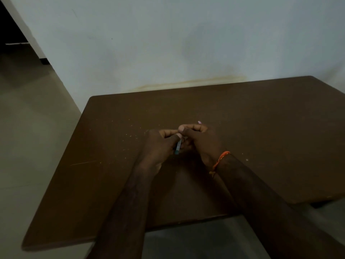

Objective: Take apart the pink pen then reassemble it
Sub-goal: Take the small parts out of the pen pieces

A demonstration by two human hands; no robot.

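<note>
Both of my hands meet over the middle of the brown table (242,128). My left hand (158,146) pinches a thin pale refill (178,146) with a bluish-dark lower end; it slants down toward me between the two hands. My right hand (201,141), with an orange thread band on the wrist, is closed around the pink pen body, of which only a small pink tip (199,122) shows beyond the fingers. Whether the refill is partly inside the body is hidden by the fingers. The light is dim.
The table stands against a pale wall (186,43). Its left edge drops to a beige tiled floor (33,128), and the near edge lies under my forearms. Small pale specks dot the tabletop left of my hands. A dark doorway is at the top left.
</note>
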